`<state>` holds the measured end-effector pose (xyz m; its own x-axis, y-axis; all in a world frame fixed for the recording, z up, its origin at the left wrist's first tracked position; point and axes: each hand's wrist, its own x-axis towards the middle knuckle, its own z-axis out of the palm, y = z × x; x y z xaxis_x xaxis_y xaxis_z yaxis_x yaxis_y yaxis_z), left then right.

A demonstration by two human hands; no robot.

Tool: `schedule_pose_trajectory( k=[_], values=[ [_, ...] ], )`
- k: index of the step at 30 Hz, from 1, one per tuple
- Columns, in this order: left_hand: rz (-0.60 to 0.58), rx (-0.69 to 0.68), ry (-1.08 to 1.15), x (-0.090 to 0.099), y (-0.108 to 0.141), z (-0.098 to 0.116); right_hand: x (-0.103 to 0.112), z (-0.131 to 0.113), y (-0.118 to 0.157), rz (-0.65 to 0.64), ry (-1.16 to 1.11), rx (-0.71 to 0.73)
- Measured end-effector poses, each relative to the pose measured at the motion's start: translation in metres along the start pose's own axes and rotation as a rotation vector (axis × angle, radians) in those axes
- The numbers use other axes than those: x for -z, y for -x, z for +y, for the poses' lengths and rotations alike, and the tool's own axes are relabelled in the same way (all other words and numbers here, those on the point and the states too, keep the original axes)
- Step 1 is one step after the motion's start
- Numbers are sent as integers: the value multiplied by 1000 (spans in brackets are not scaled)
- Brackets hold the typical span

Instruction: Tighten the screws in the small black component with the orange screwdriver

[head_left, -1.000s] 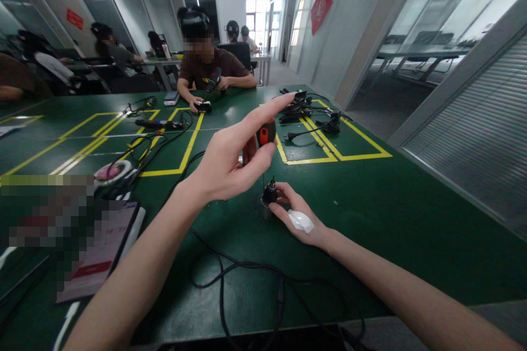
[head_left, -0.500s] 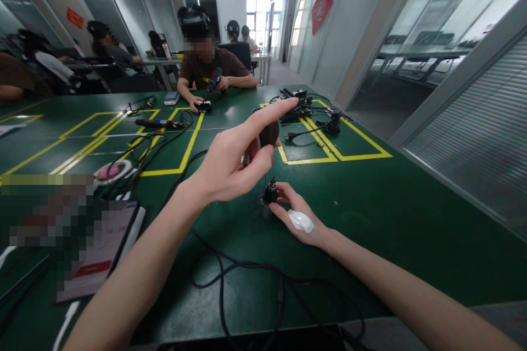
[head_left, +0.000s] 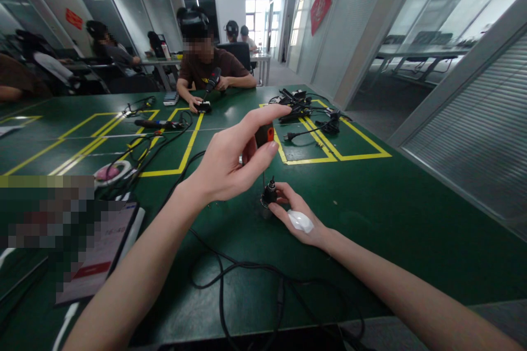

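Note:
My left hand point(head_left: 234, 159) grips the black-and-red handle of a screwdriver point(head_left: 265, 134) between thumb and curled fingers, its index finger stretched out over the top. The thin shaft points down beside a small part with a black body and metal base point(head_left: 269, 195); whether the tip sits in a screw I cannot tell. That part stands upright on the green table, a thin pin on its top. From the right, my right hand point(head_left: 294, 213) pinches it between thumb and fingers. A white patch point(head_left: 301, 221) is stuck on the back of this hand near the thumb.
Black cables point(head_left: 255, 266) loop over the green table point(head_left: 395, 241) before me. At left lie a phone point(head_left: 101, 255) and a roll of tape point(head_left: 113, 171). A black cable heap point(head_left: 294, 101) is at the back. Across the table a co-worker point(head_left: 214, 66) holds a power screwdriver point(head_left: 213, 81).
The screwdriver handle has turned in my left hand, so its red part now faces me. My left index finger has drawn slightly down and left. My right hand stays on the black part.

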<state>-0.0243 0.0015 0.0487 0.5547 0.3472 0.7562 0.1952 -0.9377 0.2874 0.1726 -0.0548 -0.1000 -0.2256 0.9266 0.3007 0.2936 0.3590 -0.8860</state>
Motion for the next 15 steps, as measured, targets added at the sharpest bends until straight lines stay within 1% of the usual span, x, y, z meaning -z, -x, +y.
schedule_pose_trajectory(
  k=[2, 4, 9, 11, 15],
  values=[
    [-21, 10, 51, 0, 0, 1, 0, 1, 0, 0, -2, -6],
    [-3, 22, 48, 0, -1, 1, 0, 1, 0, 3, -3, -7],
    [87, -28, -64, 2, -4, 1, 0, 1, 0, 5, -3, -4],
    [99, -40, -92, 2, -4, 1, 0, 1, 0, 3, -4, -8],
    [10, -8, -3, 3, -2, 4, 0, 2, 0, 5, 3, -26]
  ],
)
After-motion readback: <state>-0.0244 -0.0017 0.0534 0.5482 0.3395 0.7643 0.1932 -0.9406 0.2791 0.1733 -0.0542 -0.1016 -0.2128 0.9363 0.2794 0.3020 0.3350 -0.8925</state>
